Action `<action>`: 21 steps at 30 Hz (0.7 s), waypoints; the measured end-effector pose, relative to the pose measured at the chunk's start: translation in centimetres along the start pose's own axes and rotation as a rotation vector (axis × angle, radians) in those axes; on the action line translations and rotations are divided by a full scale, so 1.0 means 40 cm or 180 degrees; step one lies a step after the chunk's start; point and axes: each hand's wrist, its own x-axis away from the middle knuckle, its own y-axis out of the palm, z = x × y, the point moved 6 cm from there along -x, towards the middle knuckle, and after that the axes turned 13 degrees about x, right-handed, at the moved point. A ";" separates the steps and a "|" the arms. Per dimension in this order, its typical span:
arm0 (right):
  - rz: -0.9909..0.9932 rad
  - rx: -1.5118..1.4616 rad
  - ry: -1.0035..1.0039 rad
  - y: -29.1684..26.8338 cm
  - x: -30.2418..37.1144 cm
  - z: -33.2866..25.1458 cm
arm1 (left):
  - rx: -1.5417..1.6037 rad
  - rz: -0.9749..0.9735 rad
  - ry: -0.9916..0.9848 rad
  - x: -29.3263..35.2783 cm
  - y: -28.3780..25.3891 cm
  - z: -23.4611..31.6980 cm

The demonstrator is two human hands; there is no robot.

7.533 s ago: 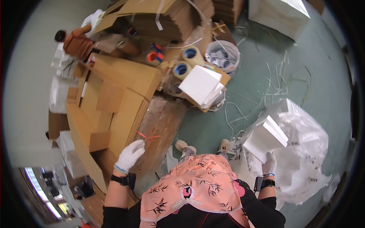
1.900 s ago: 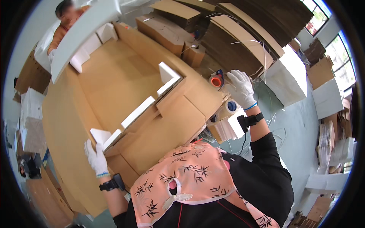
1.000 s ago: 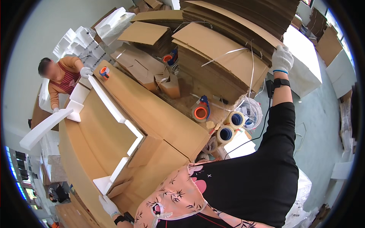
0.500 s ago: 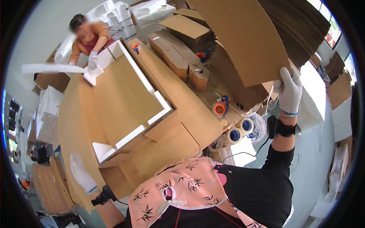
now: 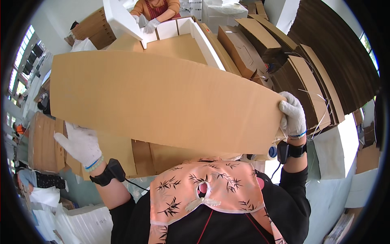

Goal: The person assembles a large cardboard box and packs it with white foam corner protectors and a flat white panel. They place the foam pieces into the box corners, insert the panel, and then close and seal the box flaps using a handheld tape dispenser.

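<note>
A long flat cardboard sheet (image 5: pixel 162 97) spans the view in front of me, above the work surface. My right hand (image 5: pixel 293 116), in a white knit glove, grips its right end with the thumb on the near face. Near the sheet's lower left edge is my gloved left hand (image 5: pixel 81 144), its thumb stretched out and its fingertips partly hidden by the sheet; whether they touch it I cannot tell. Behind the sheet stands an open carton lined with white foam strips (image 5: pixel 209 44), its near part covered from view.
Across the carton, a co-worker's gloved hand (image 5: pixel 152 26) is by a white foam panel (image 5: pixel 124 24). Folded cartons (image 5: pixel 239 49) and a tall stack of flattened cardboard (image 5: pixel 337 53) stand at the right. A tape roll (image 5: pixel 272 152) shows beside my right wrist.
The cardboard sheet has come from the upper right to across my front, held in my right hand. My left hand has moved up toward its lower edge. The co-worker's foam panel now stands raised.
</note>
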 end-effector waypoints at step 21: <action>-0.2744 -0.1489 -0.0578 0.186 -0.072 0.109 | -0.2230 0.2834 0.2472 0.113 -0.127 -0.009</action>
